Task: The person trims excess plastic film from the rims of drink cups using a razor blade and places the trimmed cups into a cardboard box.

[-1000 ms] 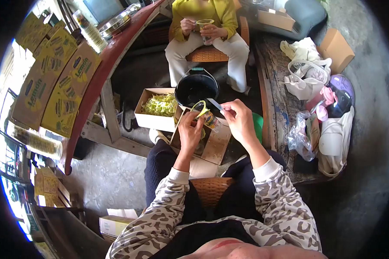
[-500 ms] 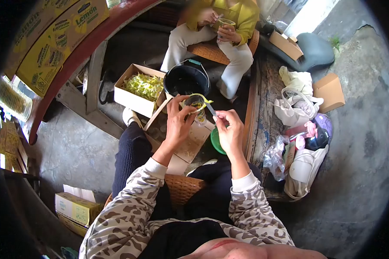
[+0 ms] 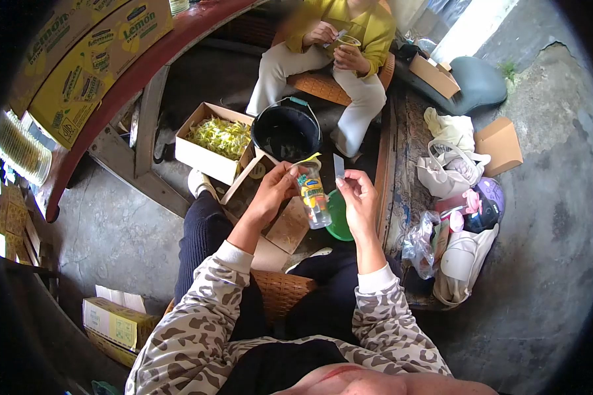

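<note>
- Grey concrete floor [image 3: 132,243] spreads left of and below both grips, so the things in use sit clustered between and just beyond the person's feet.
- Left hand [image 3: 277,187]: thumb and fingers closed on the rim end of a printed clear cup [image 3: 314,197], which slants with its base toward the person; holding it there seems to leave the printed wall uncovered.
- Right hand [image 3: 357,197]: thumb and forefinger pinched together on one end of a flat blade [image 3: 338,166], just right of the cup and apart from it, so its length sticks out free.
- Beyond the left grip, a carton [image 3: 201,158] of yellow strips and a black bucket [image 3: 270,141] stand side by side, probably for easy reach.
- Below the gap between the grips, a green basin [image 3: 338,220] shows partly behind the cup.
- Farther beyond, a seated co-worker [image 3: 375,23] holds another cup [image 3: 346,51].
</note>
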Motion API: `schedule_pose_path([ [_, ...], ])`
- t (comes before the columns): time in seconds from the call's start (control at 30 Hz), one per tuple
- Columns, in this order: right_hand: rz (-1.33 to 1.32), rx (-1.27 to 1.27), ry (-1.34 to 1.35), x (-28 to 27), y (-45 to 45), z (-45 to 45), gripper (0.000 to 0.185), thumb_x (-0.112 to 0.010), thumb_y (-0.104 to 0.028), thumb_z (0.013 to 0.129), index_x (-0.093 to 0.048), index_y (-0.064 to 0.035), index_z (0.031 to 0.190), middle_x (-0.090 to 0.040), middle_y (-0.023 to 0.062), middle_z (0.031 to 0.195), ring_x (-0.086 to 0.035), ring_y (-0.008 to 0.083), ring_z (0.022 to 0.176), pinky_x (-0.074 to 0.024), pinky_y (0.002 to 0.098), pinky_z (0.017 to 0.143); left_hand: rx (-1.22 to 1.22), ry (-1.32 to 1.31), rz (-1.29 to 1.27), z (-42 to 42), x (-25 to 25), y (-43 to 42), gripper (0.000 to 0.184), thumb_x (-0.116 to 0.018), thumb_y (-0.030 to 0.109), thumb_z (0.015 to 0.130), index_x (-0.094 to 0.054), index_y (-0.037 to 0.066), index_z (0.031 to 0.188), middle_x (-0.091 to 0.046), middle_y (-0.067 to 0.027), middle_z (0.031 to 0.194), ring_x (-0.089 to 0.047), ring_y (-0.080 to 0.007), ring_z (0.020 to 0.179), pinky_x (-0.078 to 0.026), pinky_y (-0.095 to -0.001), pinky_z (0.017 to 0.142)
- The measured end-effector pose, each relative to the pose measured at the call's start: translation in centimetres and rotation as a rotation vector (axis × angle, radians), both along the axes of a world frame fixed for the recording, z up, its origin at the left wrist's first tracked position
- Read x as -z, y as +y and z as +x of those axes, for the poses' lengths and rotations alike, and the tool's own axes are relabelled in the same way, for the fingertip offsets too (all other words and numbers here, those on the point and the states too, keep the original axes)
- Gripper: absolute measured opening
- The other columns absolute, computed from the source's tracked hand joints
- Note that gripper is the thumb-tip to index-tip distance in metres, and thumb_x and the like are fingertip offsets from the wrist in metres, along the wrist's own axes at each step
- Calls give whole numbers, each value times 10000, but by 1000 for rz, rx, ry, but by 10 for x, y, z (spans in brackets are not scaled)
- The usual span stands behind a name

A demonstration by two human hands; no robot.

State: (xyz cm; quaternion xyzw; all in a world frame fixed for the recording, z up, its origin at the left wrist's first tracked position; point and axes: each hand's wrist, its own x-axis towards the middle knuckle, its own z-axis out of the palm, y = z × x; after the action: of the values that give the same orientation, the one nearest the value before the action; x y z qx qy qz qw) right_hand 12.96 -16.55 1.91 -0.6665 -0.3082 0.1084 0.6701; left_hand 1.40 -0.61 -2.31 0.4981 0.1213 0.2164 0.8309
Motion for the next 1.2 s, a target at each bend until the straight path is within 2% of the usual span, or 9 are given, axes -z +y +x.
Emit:
schedule_pose_path([
  [0.27,37,-207,79,5,4,0,126,-649,-5,900,-602,-7,1017,-644,67,1134,-548,58,825,-486,239,761,173,-32,-201,-2,3,2,245,-461,310,1040,-535,84,1100,-611,-19,1037,-617,-117,950,-513,-297,851],
  [0.43,-146,-242,-67,-3,2,-5,92,-644,41,882,-592,-11,937,-661,31,1042,-571,67,780,-490,241,722,216,-57,-187,-2,-2,2,270,-455,256,1042,-511,60,1219,-605,-69,1142,-622,-154,1014,-514,-317,894],
  [0.6,-110,-172,-289,-8,5,-7,136,-625,96,851,-591,-1,941,-649,62,971,-615,128,805,-508,270,721,251,9,-36,-6,-5,0,597,-624,282,950,-364,28,1423,-538,-127,1283,-554,-226,1181,-452,-360,1010],
  [0.63,-102,-130,-360,-8,5,-6,156,-620,113,835,-593,1,941,-647,76,958,-634,161,815,-517,283,722,249,59,-26,-8,-5,0,780,-742,244,857,-309,-2,1456,-536,-129,1302,-519,-217,1208,-452,-344,988],
  [0.73,-134,-57,-513,-12,3,-4,179,-609,130,808,-601,1,932,-649,105,992,-651,228,841,-530,308,730,393,102,85,-8,3,3,799,-775,237,828,-328,-4,1444,-542,-127,1303,-535,-204,1180,-445,-327,978],
  [0.9,-141,-5,-502,-17,0,-4,195,-605,135,794,-626,-10,923,-646,114,992,-658,261,866,-539,328,723,440,159,49,-3,23,3,688,-770,218,839,-401,-6,1375,-617,-89,1155,-591,-174,1069,-462,-311,928],
  [0.97,-120,29,-477,-18,-3,-2,199,-607,131,793,-635,-16,925,-645,111,985,-659,263,866,-539,329,720,311,212,-15,0,23,5,601,-759,228,852,-442,1,1309,-633,-81,1085,-626,-155,951,-492,-301,854],
  [1.07,-146,24,-449,-19,-8,2,194,-611,112,799,-646,-25,932,-646,98,964,-659,258,846,-536,327,702,114,373,22,18,47,27,564,-706,226,892,-409,-2,1313,-611,-114,1159,-644,-209,977,-516,-336,840],
  [1.2,-244,-44,-405,-22,-14,3,150,-632,60,811,-653,-35,924,-641,91,949,-654,261,811,-520,348,679,-49,473,135,52,77,75,567,-758,339,847,-487,6,1218,-630,-70,897,-607,-135,772,-506,-275,655],
])
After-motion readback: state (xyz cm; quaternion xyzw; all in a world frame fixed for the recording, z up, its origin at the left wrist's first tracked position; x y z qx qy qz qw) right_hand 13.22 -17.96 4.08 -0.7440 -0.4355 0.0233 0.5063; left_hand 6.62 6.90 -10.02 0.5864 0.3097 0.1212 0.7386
